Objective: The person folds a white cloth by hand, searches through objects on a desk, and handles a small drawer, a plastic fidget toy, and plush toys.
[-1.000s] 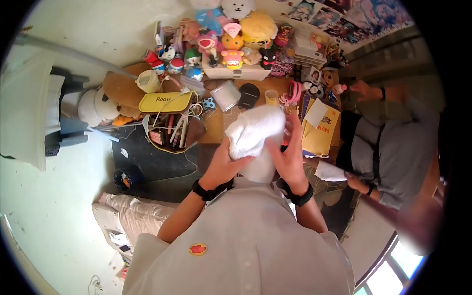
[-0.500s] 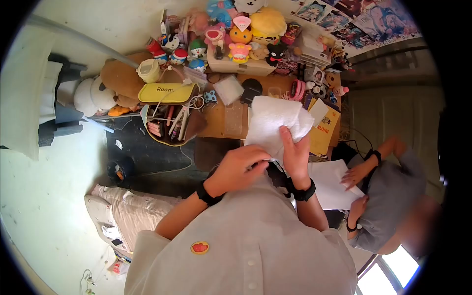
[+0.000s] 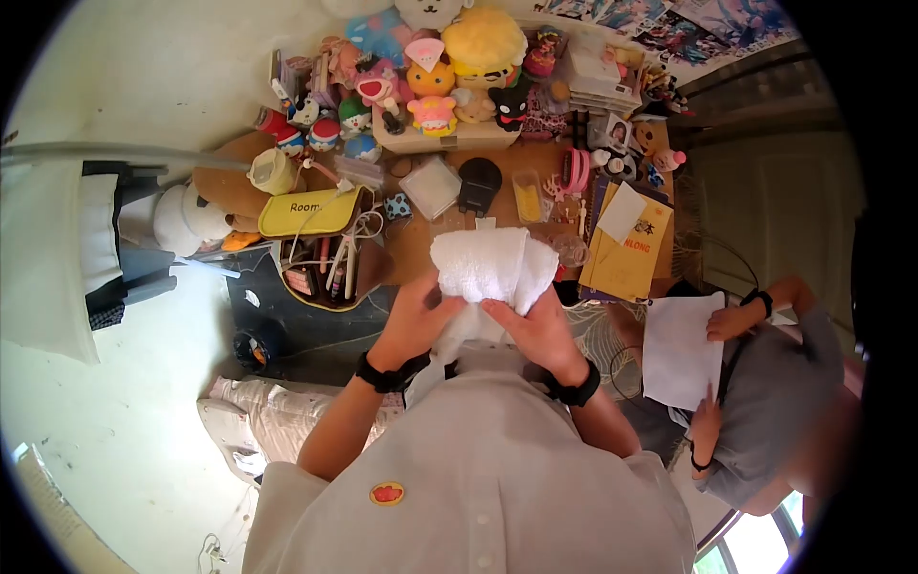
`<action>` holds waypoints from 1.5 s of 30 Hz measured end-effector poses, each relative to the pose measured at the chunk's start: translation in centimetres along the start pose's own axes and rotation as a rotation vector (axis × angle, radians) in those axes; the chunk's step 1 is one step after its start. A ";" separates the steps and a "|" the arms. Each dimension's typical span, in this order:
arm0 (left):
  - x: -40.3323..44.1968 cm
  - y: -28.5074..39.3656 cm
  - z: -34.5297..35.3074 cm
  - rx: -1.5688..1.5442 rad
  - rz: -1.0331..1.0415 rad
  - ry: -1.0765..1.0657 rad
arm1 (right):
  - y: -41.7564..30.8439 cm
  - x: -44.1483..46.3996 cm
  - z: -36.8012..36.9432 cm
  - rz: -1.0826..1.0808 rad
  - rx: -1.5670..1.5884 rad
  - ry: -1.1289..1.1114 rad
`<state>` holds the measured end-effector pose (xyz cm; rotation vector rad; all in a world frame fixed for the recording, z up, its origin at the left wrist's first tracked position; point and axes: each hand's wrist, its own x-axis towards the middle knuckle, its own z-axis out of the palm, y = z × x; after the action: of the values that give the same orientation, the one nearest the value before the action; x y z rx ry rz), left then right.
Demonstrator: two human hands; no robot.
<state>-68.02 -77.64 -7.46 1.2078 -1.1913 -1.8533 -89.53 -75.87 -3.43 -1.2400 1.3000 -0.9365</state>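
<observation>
A white towel (image 3: pixel 478 263), folded over on itself, is held up in front of my chest between both hands. My left hand (image 3: pixel 413 323) grips its left side, thumb across the front and fingers behind the cloth. On the opposite side, my right hand (image 3: pixel 540 335) pinches the lower right part, with the thumb pressed on the front. The fingers behind the towel are hidden. A looser length of white cloth hangs below the thumbs toward my shirt.
A desk (image 3: pixel 411 239) ahead bears plush toys, a yellow "Room" case (image 3: pixel 311 212), a black round-topped object (image 3: pixel 479 185) and yellow booklets (image 3: pixel 631 251). To the right, another person (image 3: pixel 784 402) holds a white sheet (image 3: pixel 683 349). A bed (image 3: pixel 287 416) is at lower left.
My left hand has moved up and now grips the towel's left side. The towel and right hand have shifted left in view. The other person's white sheet is now held more upright.
</observation>
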 end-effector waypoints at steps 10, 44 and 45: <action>8.8 -1.6 -5.1 0.102 0.000 0.300 | 4.9 3.1 -1.0 0.173 -0.001 0.085; 23.0 -5.4 -4.6 -0.391 -0.213 0.460 | 6.0 1.0 -1.9 0.211 0.008 0.033; 23.2 -5.8 -4.8 -0.420 -0.214 0.473 | 5.9 0.9 -2.0 0.216 0.016 0.039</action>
<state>-72.78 -96.66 -22.03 1.4511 -0.4055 -1.7109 -92.30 -76.05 -9.06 -1.0498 1.4235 -0.8182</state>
